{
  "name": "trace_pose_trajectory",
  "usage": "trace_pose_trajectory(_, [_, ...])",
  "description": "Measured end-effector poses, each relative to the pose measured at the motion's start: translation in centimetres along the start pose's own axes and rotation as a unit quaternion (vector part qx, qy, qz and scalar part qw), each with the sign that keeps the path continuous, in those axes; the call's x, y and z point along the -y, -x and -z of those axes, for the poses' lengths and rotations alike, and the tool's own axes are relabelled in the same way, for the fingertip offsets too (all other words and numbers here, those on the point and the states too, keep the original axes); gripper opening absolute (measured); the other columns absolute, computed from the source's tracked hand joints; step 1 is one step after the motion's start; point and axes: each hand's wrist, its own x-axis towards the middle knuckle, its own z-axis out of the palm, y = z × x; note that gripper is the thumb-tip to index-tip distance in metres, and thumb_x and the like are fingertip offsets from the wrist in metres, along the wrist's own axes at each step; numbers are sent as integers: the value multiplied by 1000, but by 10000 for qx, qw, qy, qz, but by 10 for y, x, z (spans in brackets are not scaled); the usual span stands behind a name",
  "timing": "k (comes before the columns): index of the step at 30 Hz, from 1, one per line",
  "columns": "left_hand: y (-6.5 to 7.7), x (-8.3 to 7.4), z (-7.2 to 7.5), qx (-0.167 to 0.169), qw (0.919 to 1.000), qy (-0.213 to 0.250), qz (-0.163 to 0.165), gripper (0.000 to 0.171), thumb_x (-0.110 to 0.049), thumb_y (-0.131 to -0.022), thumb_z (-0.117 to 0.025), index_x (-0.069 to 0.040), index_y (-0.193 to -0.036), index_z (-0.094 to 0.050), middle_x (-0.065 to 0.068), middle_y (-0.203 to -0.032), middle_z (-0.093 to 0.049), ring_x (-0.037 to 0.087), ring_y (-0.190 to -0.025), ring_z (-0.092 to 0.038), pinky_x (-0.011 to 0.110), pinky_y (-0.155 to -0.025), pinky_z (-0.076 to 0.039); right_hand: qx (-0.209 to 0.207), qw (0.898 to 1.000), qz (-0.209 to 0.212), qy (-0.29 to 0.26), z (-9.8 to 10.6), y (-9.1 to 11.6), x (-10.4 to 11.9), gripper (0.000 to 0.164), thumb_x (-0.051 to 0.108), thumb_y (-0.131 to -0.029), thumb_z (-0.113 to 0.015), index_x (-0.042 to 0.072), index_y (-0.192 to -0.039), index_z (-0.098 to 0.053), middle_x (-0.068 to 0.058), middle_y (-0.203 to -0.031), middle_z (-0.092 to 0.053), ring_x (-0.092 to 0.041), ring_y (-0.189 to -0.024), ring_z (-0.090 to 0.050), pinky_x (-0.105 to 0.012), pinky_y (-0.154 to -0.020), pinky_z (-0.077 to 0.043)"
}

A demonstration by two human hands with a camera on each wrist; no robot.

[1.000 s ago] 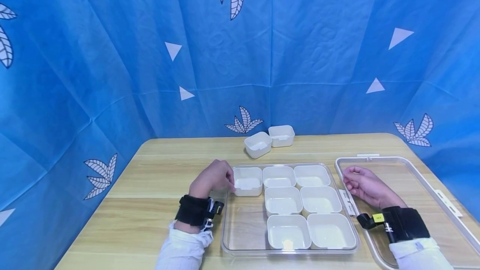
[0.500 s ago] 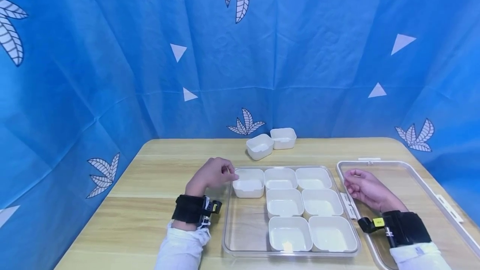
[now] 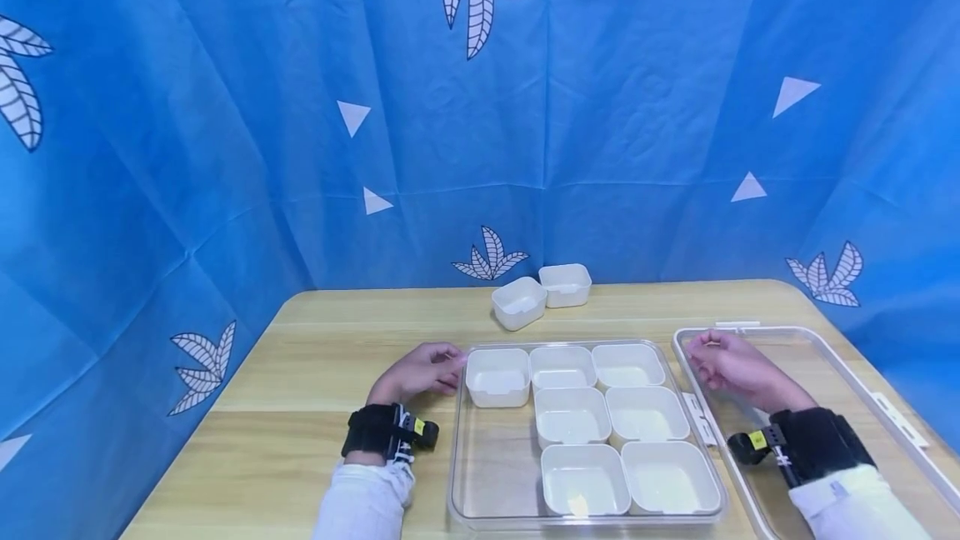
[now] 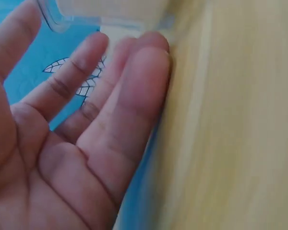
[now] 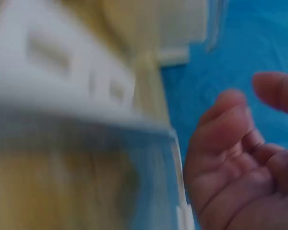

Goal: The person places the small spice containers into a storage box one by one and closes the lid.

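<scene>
A clear rectangular tray [image 3: 480, 515] lies on the table in the head view, holding several white square cups. One cup [image 3: 498, 386] sits in its far left corner. My left hand [image 3: 422, 371] is beside that corner, fingertips at the tray's outer left side; whether they touch it cannot be told. In the left wrist view its fingers [image 4: 146, 79] are extended loosely with nothing between them. To the right, my right hand [image 3: 735, 369] hovers over or rests on the near-left part of a clear lid [image 3: 825, 407], fingers loosely bent and holding nothing.
Two more white cups, one tilted-looking [image 3: 519, 304] and one behind it [image 3: 566, 286], stand on the table [image 3: 337, 332] beyond the tray. A white clip [image 3: 699, 419] lies between tray and lid. Blue cloth [image 3: 637, 107] hangs behind and to the sides.
My left hand has come off the far left cup, moving slightly left and down to the tray's outside. The right hand has stayed almost still. The head view has shifted a little.
</scene>
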Motion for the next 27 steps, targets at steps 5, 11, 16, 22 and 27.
trace_pose_trajectory(5, [-6, 10, -4, 203, 9984, 516, -85, 39, -27, -100, -55, 7, -119, -56, 15, -105, -63, 24, -93, -64, 38, -85, -55, -72, 9969, -129, 775, 7, -14, 16, 18, 14, -102, -46, -3, -103, -43, -4, -78, -47, -12, -63, -45, -24, -55, -42])
trace_pose_trajectory(11, [-6, 14, -3, 251, 9975, 645, -107, 42, -26, -100, -56, 9, -123, -52, 15, -105, -61, 23, -92, -63, 38, -86, -55, 130, 9914, -174, 1292, 9, -43, 38, 20, 13, -100, -49, -6, -103, -43, -4, -72, -46, -11, -56, -43, -21, -49, -38])
trace_pose_trajectory(16, [-4, 14, 2, 277, 9976, 612, -143, 44, -26, -100, -55, 11, -125, -49, 16, -106, -60, 23, -92, -63, 38, -86, -55, 159, 9824, -170, 1852, 3, -76, 54, 21, 15, -98, -52, -4, -102, -46, -7, -79, -50, -15, -61, -47, -24, -51, -41])
trace_pose_trajectory(22, [-4, 16, 5, 218, 9979, 613, -72, 45, -26, -100, -56, 10, -124, -50, 16, -106, -60, 23, -92, -62, 37, -85, -55, 2, 9511, 107, 3086, -11, -117, 70, 16, 16, -94, -57, 0, -95, -53, -12, -81, -58, -20, -65, -57, -28, -54, -48])
trace_pose_trajectory(27, [-5, 17, 2, 268, 9974, 663, -66, 45, -27, -100, -56, 9, -125, -51, 15, -106, -60, 23, -92, -63, 37, -86, -55, 112, 9266, 162, 3754, -15, -145, 78, 16, 17, -93, -59, 2, -92, -55, -12, -78, -60, -26, -67, -61, -28, -54, -50])
